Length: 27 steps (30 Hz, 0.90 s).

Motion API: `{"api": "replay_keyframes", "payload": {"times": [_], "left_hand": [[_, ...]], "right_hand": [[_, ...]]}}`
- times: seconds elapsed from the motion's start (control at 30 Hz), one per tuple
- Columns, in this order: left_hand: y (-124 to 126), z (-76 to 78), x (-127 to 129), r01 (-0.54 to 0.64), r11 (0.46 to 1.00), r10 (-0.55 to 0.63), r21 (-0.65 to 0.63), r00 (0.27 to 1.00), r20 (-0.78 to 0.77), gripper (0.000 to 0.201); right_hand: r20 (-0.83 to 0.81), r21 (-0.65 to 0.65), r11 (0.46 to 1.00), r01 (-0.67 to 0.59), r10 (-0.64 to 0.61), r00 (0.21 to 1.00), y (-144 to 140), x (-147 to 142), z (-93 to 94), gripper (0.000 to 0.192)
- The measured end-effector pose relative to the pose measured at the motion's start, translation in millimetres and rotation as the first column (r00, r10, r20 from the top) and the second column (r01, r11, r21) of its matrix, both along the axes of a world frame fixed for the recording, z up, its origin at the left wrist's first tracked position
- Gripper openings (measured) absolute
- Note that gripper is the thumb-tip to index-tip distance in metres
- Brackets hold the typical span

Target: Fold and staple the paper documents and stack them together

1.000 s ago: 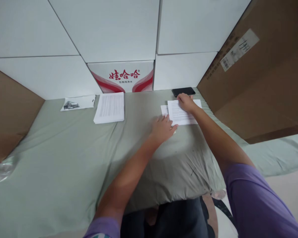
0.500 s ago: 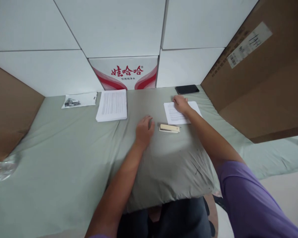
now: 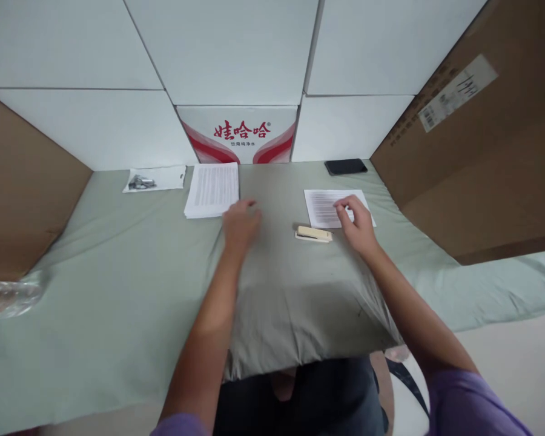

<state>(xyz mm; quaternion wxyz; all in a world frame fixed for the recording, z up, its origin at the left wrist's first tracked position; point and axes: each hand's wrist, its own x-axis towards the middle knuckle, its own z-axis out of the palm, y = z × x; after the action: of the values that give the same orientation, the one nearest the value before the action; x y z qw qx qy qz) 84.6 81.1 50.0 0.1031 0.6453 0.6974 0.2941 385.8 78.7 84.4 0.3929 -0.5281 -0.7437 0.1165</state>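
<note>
White rectangular paper stack, 11 o'clock: left hand shifted beside it, half-spread, now within reach; right hand: can't tell grip.

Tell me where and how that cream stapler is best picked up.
Probably around the middle of the cream stapler, coming from above and the near side: it lies lengthwise left to right, looks slim enough to pinch across, and nothing covers it.

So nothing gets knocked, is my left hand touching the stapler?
Apart: the head view shows greenish cloth between your left hand and the cream stapler.
</note>
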Motion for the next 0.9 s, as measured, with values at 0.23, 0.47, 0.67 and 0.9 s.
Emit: {"api": "replay_keyframes", "payload": {"times": [0.23,0.47,0.67,0.9], "left_hand": [[10.8,-15.6,-78.7,0.006,0.987,-0.037,-0.158,0.981,-0.192,0.061],[4.1,-12.9,-78.7,0.037,0.998,-0.047,-0.053,0.979,-0.198,0.035],[7.5,-9.7,-87.7,-0.078,0.996,0.072,-0.03,0.984,-0.161,0.039],[19.8,-15.6,-94.9,-0.104,0.994,0.098,-0.013,0.969,-0.226,0.033]], "right_hand": [[-0.179,-0.004,0.997,-0.071,0.07,0.981,-87.9,-30.9,-19.6,0.017],[-0.219,-0.063,0.963,-0.263,0.243,0.945,-91.4,-87.4,-28.3,0.017],[-0.349,-0.136,0.96,-0.247,0.187,0.918,-69.3,-129.2,-33.5,0.023],[-0.43,-0.205,0.937,-0.283,0.173,0.886,-54.0,-149.0,-53.9,0.027]]}}
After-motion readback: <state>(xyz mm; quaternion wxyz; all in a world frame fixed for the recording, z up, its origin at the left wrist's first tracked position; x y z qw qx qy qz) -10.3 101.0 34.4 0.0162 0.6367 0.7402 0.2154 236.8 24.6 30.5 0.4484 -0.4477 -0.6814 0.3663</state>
